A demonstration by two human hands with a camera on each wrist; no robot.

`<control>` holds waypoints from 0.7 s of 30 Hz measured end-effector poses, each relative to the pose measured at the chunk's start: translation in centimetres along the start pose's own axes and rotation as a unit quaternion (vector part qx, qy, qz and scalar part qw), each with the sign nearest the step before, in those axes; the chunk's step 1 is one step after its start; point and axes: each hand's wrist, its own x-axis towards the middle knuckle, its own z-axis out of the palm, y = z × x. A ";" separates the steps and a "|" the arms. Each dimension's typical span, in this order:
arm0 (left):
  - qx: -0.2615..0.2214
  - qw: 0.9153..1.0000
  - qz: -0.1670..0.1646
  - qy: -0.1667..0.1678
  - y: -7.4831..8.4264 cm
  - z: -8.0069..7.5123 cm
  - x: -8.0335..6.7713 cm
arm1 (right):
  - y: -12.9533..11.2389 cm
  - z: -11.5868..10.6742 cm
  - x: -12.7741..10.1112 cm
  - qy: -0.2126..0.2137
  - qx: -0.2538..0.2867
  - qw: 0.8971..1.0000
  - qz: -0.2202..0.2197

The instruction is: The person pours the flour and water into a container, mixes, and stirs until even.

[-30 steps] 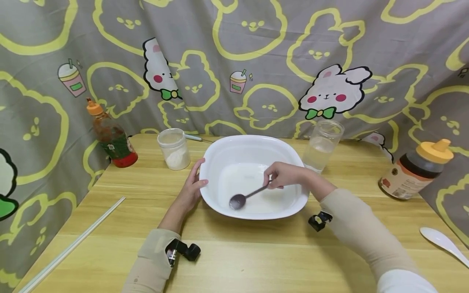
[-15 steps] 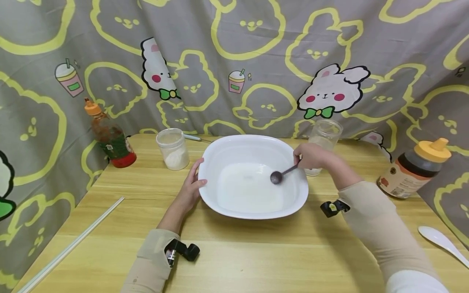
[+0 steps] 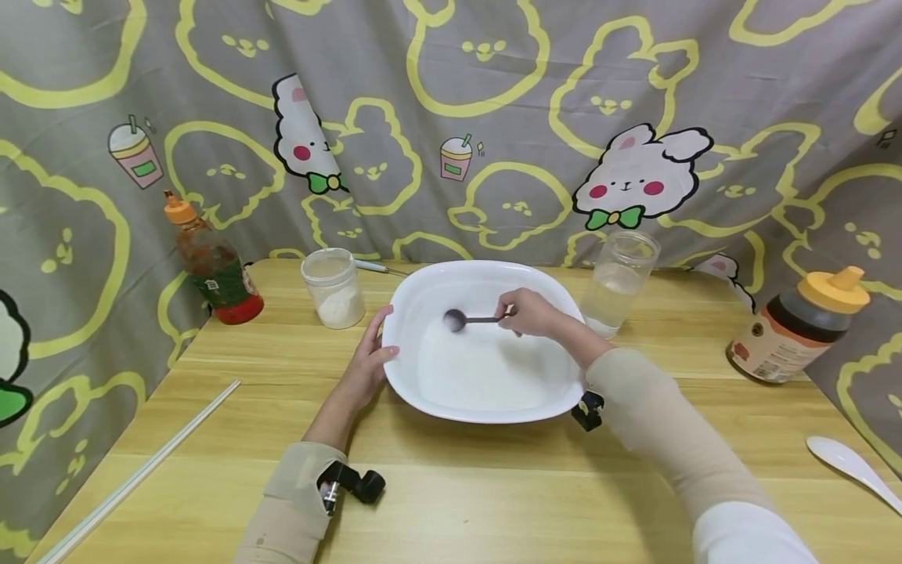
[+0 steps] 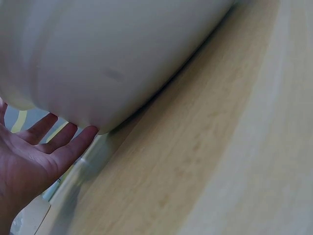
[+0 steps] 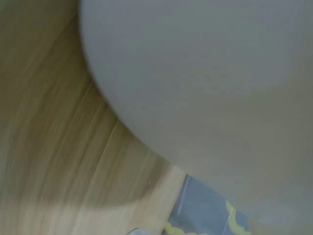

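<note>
The right hand [image 3: 532, 313] holds a spoon [image 3: 465, 319] over the white basin [image 3: 423, 392], left hand [image 3: 369, 364] steadying.

Your right hand [image 3: 532, 313] holds the spoon [image 3: 465, 319] inside the bowl [image 3: 423, 290]; your left hand's [image 3: 368, 366] fingers touch its left wall.

No words or numbers can be read; the labels on the sauce bottle [image 3: 218, 274] and honey bottle [image 3: 796, 333] are too small

L hand [image 3: 368, 366] flat, R hand [image 3: 530, 312] pinching.
</note>
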 end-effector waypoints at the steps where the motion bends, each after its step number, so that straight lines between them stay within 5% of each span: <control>1: -0.002 1.000 0.000 0.001 0.0 0.0 0.0 | -0.1 0.4 0.1 -0.012 0.015 1.000 -0.004; 7: -0.008 1.000 0.005 0.003 -0.1 0.1 -0.1 | -0.3 1.2 -0.8 -0.131 0.077 0.988 -0.038; 12: -0.005 1.000 -0.004 0.003 -0.1 0.2 -0.1 | -0.2 -0.1 -2.9 -0.209 0.053 0.973 -0.076; 17: -0.006 1.000 0.001 0.005 0.0 0.2 0.0 | 0.4 -3.2 -5.1 -0.216 0.010 0.974 -0.060; 21: -0.005 1.000 0.001 0.007 0.0 0.2 -0.1 | 0.9 -5.9 -6.2 -0.176 -0.051 0.983 -0.021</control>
